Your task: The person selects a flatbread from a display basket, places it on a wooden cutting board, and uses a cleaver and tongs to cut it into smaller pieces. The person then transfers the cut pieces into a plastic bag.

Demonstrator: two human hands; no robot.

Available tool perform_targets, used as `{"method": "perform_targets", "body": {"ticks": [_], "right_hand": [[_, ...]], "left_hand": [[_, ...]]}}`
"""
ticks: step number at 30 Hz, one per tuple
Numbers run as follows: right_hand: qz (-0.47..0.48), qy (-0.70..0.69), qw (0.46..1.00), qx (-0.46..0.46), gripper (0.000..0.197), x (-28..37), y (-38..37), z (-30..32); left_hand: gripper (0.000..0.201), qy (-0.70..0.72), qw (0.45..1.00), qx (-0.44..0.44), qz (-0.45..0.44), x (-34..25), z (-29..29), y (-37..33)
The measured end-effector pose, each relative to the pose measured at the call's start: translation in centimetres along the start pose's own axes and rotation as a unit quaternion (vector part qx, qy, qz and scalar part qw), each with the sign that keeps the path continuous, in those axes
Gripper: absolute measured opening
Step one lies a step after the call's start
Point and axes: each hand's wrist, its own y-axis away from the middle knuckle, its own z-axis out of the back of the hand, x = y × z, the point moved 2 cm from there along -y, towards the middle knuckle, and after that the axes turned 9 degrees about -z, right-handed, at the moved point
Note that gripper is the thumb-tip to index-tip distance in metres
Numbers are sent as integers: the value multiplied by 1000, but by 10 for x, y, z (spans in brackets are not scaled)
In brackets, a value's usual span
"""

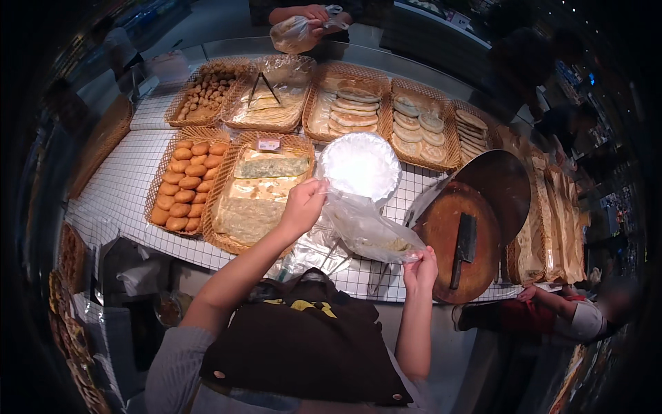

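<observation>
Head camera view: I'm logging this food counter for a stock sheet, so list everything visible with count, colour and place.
wicker baskets: about six, tan, across the tiled counter
round buns: many, orange-brown, left front basket
flatbreads: several, pale, back baskets
white disc: one, centre
chopping board: one, round, brown, right
cleaver: one, dark, on the board
clear plastic bag: one, held between both hands
other person's hands: holding a bag, top
left hand: grips the bag's top
right hand: grips its lower end
</observation>
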Motion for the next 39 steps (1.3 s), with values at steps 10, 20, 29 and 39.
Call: {"method": "perform_targets", "body": {"ticks": [10,20,29,39], "right_hand": [[115,636,730,222,27,48,126,-150],[214,668,700,134,10,23,115,-207],[520,753,398,69,49,-115,57,-170],[47,362,918,155,27,-70,59,-180]], "left_hand": [[34,578,815,47,5,-84,122,-33],[30,369,925,7,-93,-75,143,-1],[32,301,941,135,-79,-99,156,11],[30,405,910,89,21,-74,152,16]]}}
